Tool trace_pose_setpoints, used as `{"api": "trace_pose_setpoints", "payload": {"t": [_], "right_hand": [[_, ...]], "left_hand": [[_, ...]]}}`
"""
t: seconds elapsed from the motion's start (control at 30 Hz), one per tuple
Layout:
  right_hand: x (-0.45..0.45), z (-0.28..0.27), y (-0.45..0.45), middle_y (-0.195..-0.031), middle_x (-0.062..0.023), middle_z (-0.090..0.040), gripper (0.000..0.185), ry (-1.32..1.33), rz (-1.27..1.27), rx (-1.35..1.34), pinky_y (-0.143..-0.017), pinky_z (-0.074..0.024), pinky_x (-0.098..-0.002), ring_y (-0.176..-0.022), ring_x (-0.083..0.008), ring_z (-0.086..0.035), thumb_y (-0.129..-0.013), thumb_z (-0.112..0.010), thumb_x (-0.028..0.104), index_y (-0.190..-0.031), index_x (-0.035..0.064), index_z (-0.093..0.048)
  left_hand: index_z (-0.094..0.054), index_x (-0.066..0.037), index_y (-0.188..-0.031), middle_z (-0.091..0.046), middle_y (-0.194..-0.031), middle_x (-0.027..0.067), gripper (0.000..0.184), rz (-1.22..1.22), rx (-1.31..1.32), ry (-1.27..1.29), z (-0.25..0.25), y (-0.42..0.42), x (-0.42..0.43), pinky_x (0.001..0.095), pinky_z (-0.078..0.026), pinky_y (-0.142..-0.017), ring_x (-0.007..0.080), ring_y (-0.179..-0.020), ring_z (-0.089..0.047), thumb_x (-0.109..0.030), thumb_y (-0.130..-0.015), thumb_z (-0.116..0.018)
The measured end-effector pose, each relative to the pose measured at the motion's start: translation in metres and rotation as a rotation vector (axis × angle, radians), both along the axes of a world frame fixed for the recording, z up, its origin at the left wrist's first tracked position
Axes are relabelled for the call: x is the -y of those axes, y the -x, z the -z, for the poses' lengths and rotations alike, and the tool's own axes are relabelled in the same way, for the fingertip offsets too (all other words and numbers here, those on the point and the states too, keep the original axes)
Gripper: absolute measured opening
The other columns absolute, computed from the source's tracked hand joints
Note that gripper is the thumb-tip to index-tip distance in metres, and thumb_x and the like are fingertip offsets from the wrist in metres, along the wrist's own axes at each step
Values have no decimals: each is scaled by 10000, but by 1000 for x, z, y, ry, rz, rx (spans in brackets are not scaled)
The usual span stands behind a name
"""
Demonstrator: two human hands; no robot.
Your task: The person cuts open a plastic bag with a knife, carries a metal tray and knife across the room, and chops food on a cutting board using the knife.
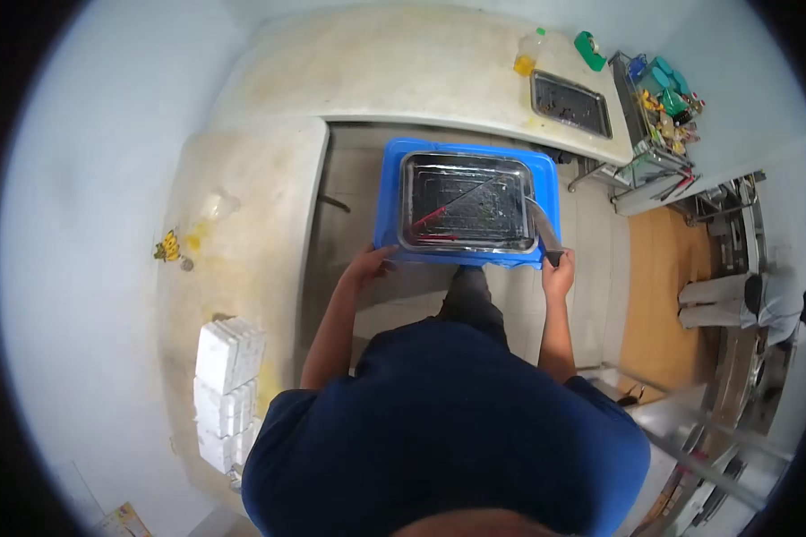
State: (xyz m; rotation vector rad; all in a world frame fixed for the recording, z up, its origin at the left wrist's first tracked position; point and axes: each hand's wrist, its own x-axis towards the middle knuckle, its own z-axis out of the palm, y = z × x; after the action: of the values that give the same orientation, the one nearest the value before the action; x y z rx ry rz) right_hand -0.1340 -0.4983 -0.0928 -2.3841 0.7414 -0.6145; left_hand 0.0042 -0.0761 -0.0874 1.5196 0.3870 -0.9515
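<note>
1. Left hand (371, 266): curled at the near corner of the one blue tray (390, 179), gripping its rim; fingers beneath are hidden.
2. Right hand (559, 274): closed round the dark handle of one knife (544, 227), at the tray's other near corner; whether it also grips the rim, I cannot tell.
3. Between and beyond both hands, the blue tray carries one metal tray (466, 248), its blue border showing around it. Inside lies one long, thin, red-handled tool (430, 217), slanting.
4. Ahead of the hands, the blue tray's far edge comes close to the counter (403, 80) edge; bare floor (591, 242) shows to either side.
5. Beyond the right hand, on the counter: one bottle (526, 63), one green dispenser (589, 51), a second metal tray (570, 105).
6. Left of the left hand: one banana bunch (167, 246); nearer the body, three stacks of white boxes (227, 394).
</note>
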Motion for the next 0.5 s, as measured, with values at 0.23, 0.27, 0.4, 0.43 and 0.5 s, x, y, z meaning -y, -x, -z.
{"api": "trace_pose_setpoints", "payload": {"t": [0.23,0.27,0.4,0.43,0.5], "right_hand": [[142,25,-100,-1034,-114,-566,239,-12,30,-89,-810,-502,-397,-935,-345,-605,-729,-706,44,-944,-10,-617],[163,25,-114,-1052,-110,-566,235,-36,39,-93,-811,-503,-397,-945,-344,-602,-733,-710,53,-944,-5,-623],[211,18,-154,-1058,-117,-571,237,14,74,-64,-788,-511,-416,-941,-352,-608,-736,-719,82,-944,11,-631],[220,21,-166,-1062,-120,-573,242,17,114,-71,-782,-513,-421,-942,-355,-610,-736,-720,89,-949,15,-631],[235,27,-177,-1063,-123,-575,248,45,157,-101,-769,-516,-432,-940,-360,-614,-739,-720,104,-955,24,-628]], "left_hand": [[-543,-138,-1200,-658,-1002,15,380,-55,-115,262,32,-114,145,275,-443,-571,143,-791,-662,-283,-892,-711],[-562,-158,-1168,-660,-1007,2,331,-52,-137,236,27,-131,167,287,-449,-615,151,-810,-662,-261,-893,-714],[-542,-111,-1257,-642,-1146,51,423,-36,-36,198,32,-181,225,377,-485,-790,233,-940,-670,-237,-891,-712],[-557,-120,-1228,-651,-1115,43,402,-20,-26,165,26,-198,240,370,-490,-778,220,-927,-662,-237,-881,-724],[-587,-139,-1171,-667,-1052,26,362,-5,-28,92,20,-213,259,357,-502,-755,196,-901,-648,-238,-862,-747]]}}
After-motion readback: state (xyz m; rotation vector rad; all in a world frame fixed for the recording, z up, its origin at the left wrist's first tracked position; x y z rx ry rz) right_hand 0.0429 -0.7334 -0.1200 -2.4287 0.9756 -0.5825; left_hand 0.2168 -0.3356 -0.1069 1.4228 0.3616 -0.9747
